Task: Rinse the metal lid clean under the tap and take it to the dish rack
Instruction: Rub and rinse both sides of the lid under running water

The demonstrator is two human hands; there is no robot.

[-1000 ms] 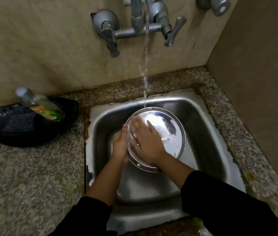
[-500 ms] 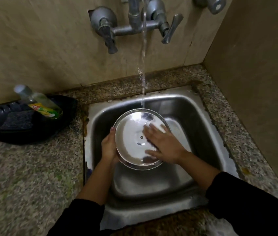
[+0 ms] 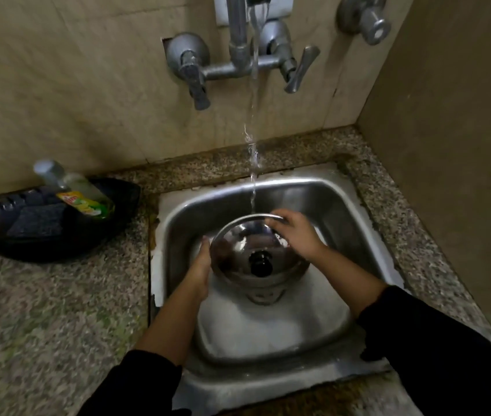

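Observation:
The round metal lid is tilted over the steel sink, its outer side with a black knob turned toward me. My left hand grips its left rim. My right hand lies on the upper right rim and surface. A stream of water from the wall tap falls onto the lid's top edge.
A black tray on the granite counter left of the sink holds a dish soap bottle and a dark scrubber. Walls close in behind and to the right. No dish rack is in view.
The lid has been flipped: its shiny inner side faced me before, now the knob side does. My right hand moved from the lid's centre to its upper right rim.

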